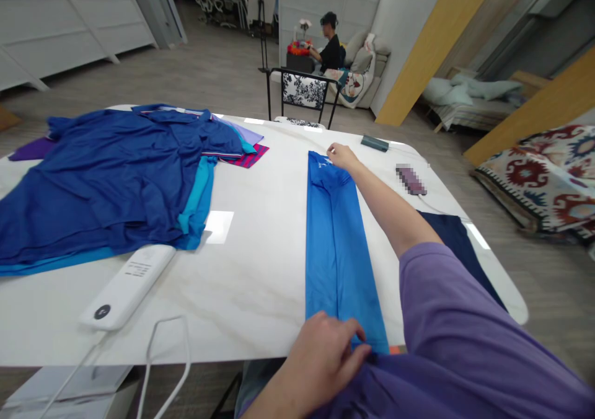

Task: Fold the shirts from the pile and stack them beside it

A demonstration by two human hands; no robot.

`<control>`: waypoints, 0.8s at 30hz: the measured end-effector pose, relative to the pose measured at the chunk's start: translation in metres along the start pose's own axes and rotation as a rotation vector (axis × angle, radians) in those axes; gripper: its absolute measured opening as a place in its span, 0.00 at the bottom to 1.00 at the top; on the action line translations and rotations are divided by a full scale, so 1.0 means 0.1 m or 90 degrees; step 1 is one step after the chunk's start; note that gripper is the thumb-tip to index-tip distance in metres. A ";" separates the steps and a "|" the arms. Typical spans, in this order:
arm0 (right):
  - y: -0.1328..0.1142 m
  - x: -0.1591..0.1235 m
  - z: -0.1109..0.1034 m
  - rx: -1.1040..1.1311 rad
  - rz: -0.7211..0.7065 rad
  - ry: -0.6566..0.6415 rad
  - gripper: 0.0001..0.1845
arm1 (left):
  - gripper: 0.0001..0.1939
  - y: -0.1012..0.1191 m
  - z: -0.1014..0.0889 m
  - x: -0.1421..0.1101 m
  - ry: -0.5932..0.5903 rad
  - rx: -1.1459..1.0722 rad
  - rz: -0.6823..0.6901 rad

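Note:
A bright blue garment [337, 245] lies folded into a long narrow strip across the white table [251, 270]. My right hand [341, 156] reaches to its far end, fingers pinched on the collar edge. At the near end my left hand [323, 354] is closed on the hem by the table's front edge. My purple sleeve [465, 332] fills the lower right.
A pile of blue and teal shirts [111, 177] covers the table's left. A white power bank [127, 286] with a cable lies front left. A dark blue garment [458, 239], a phone [411, 179] and a dark case [374, 143] sit right. A person [330, 50] sits far behind a chair [302, 93].

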State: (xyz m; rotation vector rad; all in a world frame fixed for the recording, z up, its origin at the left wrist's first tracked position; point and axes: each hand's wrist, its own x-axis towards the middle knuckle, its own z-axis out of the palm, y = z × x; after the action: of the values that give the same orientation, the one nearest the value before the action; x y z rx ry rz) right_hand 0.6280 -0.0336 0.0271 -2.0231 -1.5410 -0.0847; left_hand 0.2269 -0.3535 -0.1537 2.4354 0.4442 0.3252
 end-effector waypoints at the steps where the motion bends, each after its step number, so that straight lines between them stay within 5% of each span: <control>1: 0.10 -0.11 -0.01 -0.033 0.002 -0.008 0.19 | 0.10 -0.03 0.00 0.04 0.041 0.028 0.039; 5: 0.26 -0.63 0.12 -0.078 -0.043 -0.058 0.16 | 0.20 -0.22 0.04 0.22 0.152 0.154 0.147; 11: 0.14 -1.07 0.35 0.079 -0.209 -0.119 0.15 | 0.33 -0.40 0.10 0.26 0.108 0.214 0.126; 14: 0.29 -1.03 0.27 0.066 -0.208 -0.040 0.14 | 0.33 -0.39 0.11 0.23 0.093 0.221 0.110; 18: 0.69 -0.80 0.14 -0.022 -0.056 0.051 0.21 | 0.37 -0.37 0.11 0.22 0.081 0.226 0.089; 24: 1.20 -0.26 -0.07 -0.047 0.064 0.068 0.18 | 0.44 -0.46 0.15 0.22 0.065 0.215 0.070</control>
State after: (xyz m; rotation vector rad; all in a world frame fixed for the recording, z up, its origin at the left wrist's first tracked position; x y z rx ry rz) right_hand 0.7296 -0.0781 -0.0266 -2.1141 -1.3876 -0.2085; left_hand 0.2416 -0.3187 -0.1920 2.7884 0.4393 0.4545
